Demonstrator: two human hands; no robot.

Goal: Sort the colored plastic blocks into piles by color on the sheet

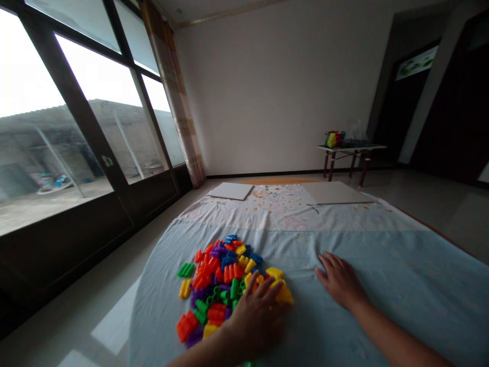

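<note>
The left hand [255, 316] curves against the heap of plastic building blocks [217, 285], its grip half-closed, any hold hidden. The right hand [340, 280] lies open on the blue bedsheet [401, 290], holding nothing.

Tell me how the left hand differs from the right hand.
The left hand rests on the pile of multicoloured plastic blocks, while the right hand lies on the pale blue sheet, apart from the pile. The left hand's fingers arch over the blocks; the right hand's fingers spread low on the cloth. The left hand sits lower in the view. Both hands are bare, backs up, and hold nothing clearly.
</note>
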